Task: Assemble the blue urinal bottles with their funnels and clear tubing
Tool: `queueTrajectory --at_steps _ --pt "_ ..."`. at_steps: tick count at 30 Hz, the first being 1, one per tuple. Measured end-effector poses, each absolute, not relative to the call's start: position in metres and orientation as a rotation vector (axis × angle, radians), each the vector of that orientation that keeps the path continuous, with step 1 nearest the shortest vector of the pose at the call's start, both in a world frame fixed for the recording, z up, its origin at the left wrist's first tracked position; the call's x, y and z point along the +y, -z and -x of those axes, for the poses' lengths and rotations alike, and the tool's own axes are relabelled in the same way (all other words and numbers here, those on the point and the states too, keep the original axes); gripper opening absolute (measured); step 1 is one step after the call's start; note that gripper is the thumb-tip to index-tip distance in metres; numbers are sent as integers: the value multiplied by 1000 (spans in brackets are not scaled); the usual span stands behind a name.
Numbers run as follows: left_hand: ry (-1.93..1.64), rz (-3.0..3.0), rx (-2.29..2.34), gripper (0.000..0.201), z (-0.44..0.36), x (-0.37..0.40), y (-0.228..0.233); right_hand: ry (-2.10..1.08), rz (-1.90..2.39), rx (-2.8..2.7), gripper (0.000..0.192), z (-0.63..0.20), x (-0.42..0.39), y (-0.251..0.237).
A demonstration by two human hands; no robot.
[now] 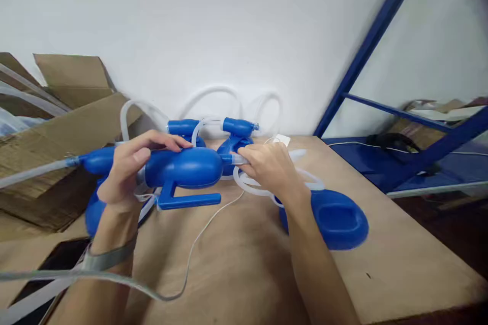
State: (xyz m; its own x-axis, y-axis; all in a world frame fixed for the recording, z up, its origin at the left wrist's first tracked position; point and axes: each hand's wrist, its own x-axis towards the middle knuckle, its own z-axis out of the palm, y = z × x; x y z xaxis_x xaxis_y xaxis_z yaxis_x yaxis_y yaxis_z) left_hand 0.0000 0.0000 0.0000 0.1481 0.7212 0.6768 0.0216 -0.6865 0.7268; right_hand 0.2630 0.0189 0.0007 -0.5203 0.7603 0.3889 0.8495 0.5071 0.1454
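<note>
**benchrat:** Forearms are filling the bottom of the view, and a thin white cord [198, 244] is trailing loose across the wooden table [400, 264] right between them. Left hand [127, 172] is wrapping closed around the blue pump body [183, 167], holding it just above the table. Right hand [269, 165] is pinching the clear tube [301, 153] at the pump's nozzle, fingers closed on it.

**tubefan:** I'm guessing the tube is going on crooked if that pinch is slipping. Also the tube coil [251, 185] is sitting under the right wrist, so it's probably snagging. And the blue basin [335, 218] is lying near the table's right edge, so an elbow bump could be knocking it off.

**benchrat:** More blue pumps [238, 127] are crowding behind too.
</note>
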Motion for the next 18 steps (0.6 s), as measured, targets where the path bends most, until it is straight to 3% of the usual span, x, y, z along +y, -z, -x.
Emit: queueTrajectory --at_steps 7,18 --pt "-1650 -1909 843 26 -6 -16 -8 528 1232 -2401 39 -255 12 8" --pt "-1717 -2136 763 26 -19 -33 -11 532 1140 -2407 43 -257 6 5"
